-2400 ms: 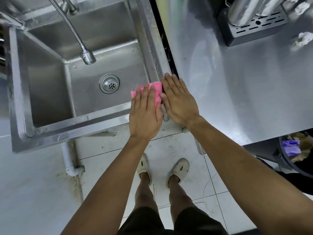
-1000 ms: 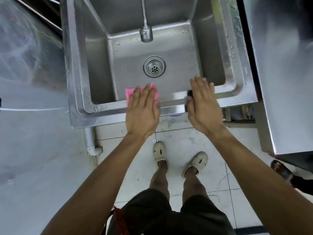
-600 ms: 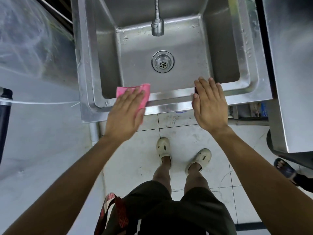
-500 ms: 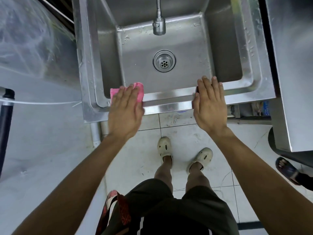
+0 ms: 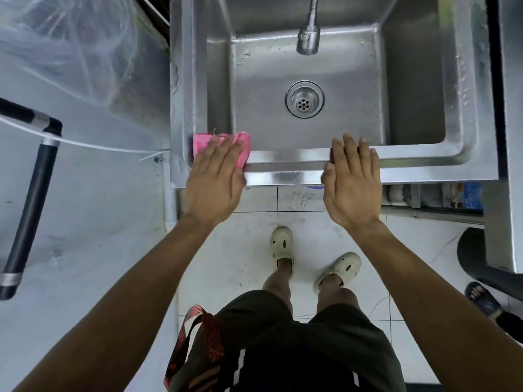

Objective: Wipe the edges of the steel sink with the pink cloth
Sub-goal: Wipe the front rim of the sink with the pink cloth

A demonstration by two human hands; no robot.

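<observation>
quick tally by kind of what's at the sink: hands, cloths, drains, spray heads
hands: 2, left hand flat on the cloth, right hand flat on the sink front edge
cloths: 1, pink cloth at the front left corner
drains: 1, drain
spray heads: 1, spray head
total: 5

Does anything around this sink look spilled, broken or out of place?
Nothing broken. Water droplets cling to the sink along its right and left rims. The pink cloth lies flat under the left hand at the front-left corner; the right hand rests on the front rim.
</observation>
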